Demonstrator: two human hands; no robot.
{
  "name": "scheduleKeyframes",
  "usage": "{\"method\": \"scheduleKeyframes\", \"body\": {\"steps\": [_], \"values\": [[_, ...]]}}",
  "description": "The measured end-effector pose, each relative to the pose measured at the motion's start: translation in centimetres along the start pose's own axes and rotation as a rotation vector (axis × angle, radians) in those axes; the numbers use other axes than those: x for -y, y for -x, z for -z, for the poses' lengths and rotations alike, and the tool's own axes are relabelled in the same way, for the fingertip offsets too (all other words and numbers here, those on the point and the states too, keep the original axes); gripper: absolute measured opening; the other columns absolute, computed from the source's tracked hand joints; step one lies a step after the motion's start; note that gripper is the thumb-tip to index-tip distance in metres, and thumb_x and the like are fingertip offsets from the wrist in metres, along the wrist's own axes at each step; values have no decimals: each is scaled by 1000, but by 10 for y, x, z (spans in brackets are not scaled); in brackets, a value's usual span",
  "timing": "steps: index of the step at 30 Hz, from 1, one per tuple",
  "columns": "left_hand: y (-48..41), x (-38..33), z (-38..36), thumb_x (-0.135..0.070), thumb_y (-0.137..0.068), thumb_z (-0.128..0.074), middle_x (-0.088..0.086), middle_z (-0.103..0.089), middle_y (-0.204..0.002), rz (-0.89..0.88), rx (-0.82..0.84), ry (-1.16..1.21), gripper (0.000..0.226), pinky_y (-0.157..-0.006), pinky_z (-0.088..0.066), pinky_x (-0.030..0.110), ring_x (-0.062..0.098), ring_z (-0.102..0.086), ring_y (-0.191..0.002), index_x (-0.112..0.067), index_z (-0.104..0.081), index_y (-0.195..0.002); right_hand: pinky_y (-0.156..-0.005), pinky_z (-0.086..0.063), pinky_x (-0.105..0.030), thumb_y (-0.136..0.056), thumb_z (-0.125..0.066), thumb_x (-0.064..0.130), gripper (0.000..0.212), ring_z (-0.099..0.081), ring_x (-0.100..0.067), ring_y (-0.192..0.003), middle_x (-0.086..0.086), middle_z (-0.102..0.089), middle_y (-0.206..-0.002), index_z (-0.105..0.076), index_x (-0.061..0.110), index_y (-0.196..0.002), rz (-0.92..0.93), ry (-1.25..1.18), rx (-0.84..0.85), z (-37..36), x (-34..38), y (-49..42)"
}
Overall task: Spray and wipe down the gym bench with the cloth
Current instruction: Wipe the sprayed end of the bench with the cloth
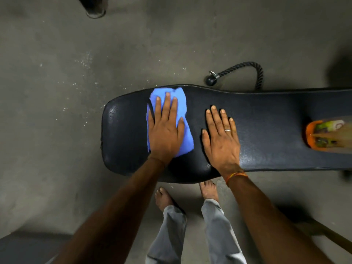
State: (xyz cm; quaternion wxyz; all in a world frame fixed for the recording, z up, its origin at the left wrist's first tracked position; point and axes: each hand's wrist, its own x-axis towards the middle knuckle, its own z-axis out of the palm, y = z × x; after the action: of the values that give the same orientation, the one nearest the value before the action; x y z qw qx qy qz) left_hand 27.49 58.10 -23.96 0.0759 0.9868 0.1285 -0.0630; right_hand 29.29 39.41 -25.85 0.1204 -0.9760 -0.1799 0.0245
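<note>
A black padded gym bench (266, 111) runs from the middle of the view out to the right edge. A blue cloth (182, 103) lies on its wide left end. My left hand (165, 130) presses flat on the cloth with straight, spread fingers. My right hand (222, 138) rests flat on the bare pad just to the right of the cloth, holding nothing. A spray bottle (323, 134) with an orange base and a colourful label stands on the bench at the right edge, blurred by closeness.
A black rope handle (247, 69) with a ball end and a metal clip lies on the grey concrete floor behind the bench. My bare feet (163, 197) stand at the bench's near edge. A dark post base (95, 8) is at top left.
</note>
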Motion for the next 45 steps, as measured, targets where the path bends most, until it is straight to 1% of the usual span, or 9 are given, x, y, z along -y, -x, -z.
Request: {"method": "scheduleKeyframes", "body": {"steps": [4, 7, 13, 20, 24, 28, 37, 41, 45], "values": [[50, -8, -2, -45, -102, -31, 4, -15, -169, -195, 50, -33, 64, -125, -18, 52, 28, -8, -157, -19, -22, -160, -130, -14, -42, -105, -30, 31, 59, -16, -20, -159, 1, -22, -171, -28, 16, -162, -25, -43, 9, 1, 2, -1], [22, -2, 3, -48, -103, -29, 3, -14, -170, -230, 56, -26, 65, -126, -14, 52, 28, -5, -158, -20, -19, -161, -129, -16, -42, -104, -32, 28, 57, -20, -21, -158, -1, -27, -169, -33, 14, -160, -20, -86, -23, 1, -1, -1], [-38, -25, 2, -46, -104, -23, 3, -8, -171, -29, 17, -2, 64, -126, -13, 53, 28, -4, -158, -19, -14, -162, -129, -20, -42, -104, -38, 19, 53, -27, -22, -156, -4, -35, -166, -40, 9, -156, -37, -176, -115, -4, -1, -1], [80, -29, -3, -43, -100, -36, 3, -18, -169, -244, 80, -39, 64, -124, -20, 53, 27, -10, -157, -20, -27, -159, -125, -27, -45, -94, -35, 12, 60, -33, -26, -153, -8, -40, -162, -45, 5, -152, -135, -307, -150, 1, -6, 0], [26, -21, -1, -47, -101, -29, 1, -16, -169, -294, 69, -33, 64, -125, -18, 53, 27, -8, -157, -22, -23, -160, -127, -23, -41, -92, -36, 14, 61, -34, -26, -152, -8, -41, -162, -47, 5, -151, -117, -283, -140, -3, -6, 1], [-41, -28, 2, -45, -101, -27, 1, -16, -169, -163, 32, -11, 64, -125, -16, 52, 28, -10, -157, -21, -21, -160, -127, -24, -41, -92, -38, 11, 59, -34, -27, -152, -9, -42, -161, -49, 5, -150, -108, -278, -155, -4, -6, 2], [58, -34, -7, -46, -103, -32, 2, -11, -170, -180, 70, -40, 65, -124, -20, 53, 27, -4, -158, -20, -20, -160, -128, -21, -42, -91, -35, 15, 62, -34, -29, -152, -11, -42, -161, -48, 4, -150, -128, -330, -79, 4, -7, 1], [16, -28, -4, -47, -103, -28, 2, -10, -170, -312, 55, -33, 65, -125, -18, 53, 28, -5, -158, -22, -16, -161, -127, -21, -43, -91, -33, 17, 63, -34, -29, -152, -12, -42, -161, -48, 4, -150, -119, -362, -66, 4, -7, 2], [-25, -39, -2, -45, -102, -22, 2, -9, -170, -230, 31, -41, 64, -125, -16, 54, 28, -5, -158, -21, -14, -162, -128, -21, -42, -91, -31, 13, 63, -34, -28, -153, -11, -42, -161, -48, 5, -150, -124, -387, -74, 3, -9, 4]]}}
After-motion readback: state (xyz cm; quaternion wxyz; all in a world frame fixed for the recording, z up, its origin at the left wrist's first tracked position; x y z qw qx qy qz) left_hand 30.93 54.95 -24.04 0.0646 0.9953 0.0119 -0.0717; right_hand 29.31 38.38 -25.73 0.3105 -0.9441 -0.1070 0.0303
